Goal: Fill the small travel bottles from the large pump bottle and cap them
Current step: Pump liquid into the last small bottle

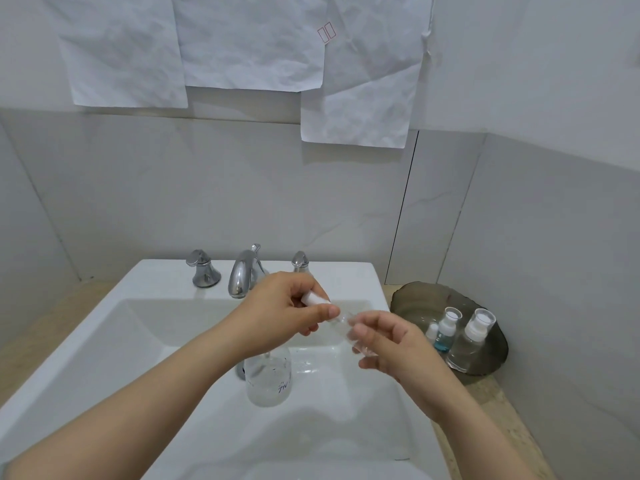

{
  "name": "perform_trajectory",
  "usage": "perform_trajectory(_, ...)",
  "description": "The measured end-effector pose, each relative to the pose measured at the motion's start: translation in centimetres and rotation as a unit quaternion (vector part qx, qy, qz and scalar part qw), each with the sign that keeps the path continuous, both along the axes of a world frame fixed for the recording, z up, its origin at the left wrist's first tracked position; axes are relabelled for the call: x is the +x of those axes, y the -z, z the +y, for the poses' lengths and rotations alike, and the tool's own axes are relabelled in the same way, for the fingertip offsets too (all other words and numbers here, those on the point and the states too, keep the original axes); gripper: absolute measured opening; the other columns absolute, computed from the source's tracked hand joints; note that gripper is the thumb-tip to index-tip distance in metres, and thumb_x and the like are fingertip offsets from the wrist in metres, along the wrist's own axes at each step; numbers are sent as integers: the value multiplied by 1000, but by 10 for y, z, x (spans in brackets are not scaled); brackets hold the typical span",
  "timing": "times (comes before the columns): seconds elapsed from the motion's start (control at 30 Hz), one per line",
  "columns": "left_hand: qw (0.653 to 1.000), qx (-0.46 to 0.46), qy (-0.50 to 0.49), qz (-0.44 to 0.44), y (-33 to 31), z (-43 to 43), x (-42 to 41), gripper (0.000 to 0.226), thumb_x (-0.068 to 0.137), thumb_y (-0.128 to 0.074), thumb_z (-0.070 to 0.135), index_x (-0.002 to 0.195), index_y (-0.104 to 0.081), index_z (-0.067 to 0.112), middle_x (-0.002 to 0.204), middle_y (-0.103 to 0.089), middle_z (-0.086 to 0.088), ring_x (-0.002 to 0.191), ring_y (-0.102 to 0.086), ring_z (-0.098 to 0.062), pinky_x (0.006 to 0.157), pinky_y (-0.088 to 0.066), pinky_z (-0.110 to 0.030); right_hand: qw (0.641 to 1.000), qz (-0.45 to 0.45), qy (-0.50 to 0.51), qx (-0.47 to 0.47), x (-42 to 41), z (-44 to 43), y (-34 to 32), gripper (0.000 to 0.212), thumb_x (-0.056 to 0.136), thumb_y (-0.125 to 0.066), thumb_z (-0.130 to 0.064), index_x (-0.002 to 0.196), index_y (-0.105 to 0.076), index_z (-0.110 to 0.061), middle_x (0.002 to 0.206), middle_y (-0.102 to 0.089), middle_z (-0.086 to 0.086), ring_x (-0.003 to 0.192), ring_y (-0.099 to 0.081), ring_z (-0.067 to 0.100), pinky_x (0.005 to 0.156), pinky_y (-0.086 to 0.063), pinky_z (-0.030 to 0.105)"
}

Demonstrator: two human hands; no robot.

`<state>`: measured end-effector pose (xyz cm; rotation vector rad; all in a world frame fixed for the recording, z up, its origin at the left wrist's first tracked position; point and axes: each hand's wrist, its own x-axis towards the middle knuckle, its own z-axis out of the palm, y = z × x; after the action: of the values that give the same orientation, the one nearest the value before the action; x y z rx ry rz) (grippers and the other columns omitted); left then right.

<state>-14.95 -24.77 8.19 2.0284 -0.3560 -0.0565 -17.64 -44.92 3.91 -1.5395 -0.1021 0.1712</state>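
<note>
From my remote seat I take the sink as my landmark. Both hands hover above its basin, a little right of its middle and in front of the faucet. The left hand has its grip pinched on a white cap, thumb and curled fingers round it. The right hand has its grip closed on a small clear bottle, held tilted with its open neck towards the cap; motion blur keeps me from telling whether cap and neck touch. Down inside the basin, under the left wrist, a large clear bottle stands upright with some handwriting on its side, its top hidden by the arm. Right of the sink, on the beige table, lies a dark glass tray carrying a capped bottle of blue liquid, a capped clear bottle just beside it, and a smaller white-topped piece that I cannot make out. Above the sink, crumpled paper sheets hang on the wall.
</note>
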Motion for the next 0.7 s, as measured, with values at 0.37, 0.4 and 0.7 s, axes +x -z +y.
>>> perform_trajectory(0.37,991,-4,-61,123,15,-12,15,43,98,-60,36,67,-64,6,49,-58,-2,40,-49,-12,42,-39,-20,932,-247,103,-245,9,-8,18,43,78,-67,6,100,-63,-31,99,-52,-18,99,-55,5,83,-48,14)
perform_trajectory(0.4,989,-6,-70,128,17,-12,18,46,99,-58,37,66,-63,6,47,-55,-2,38,-46,-11,40,-37,-19,927,-254,121,-248,11,-11,20,42,79,-66,6,99,-59,-30,101,-55,-19,102,-55,4,83,-47,12)
perform_trajectory(0.7,963,-145,-84,213,44,-25,55,18,91,-72,12,106,-68,2,96,-76,-11,77,-69,-15,73,-59,-24,964,-150,152,-160,15,-24,38,28,86,-70,-15,102,-49,-25,99,-73,-15,99,-65,-1,90,-51,32)
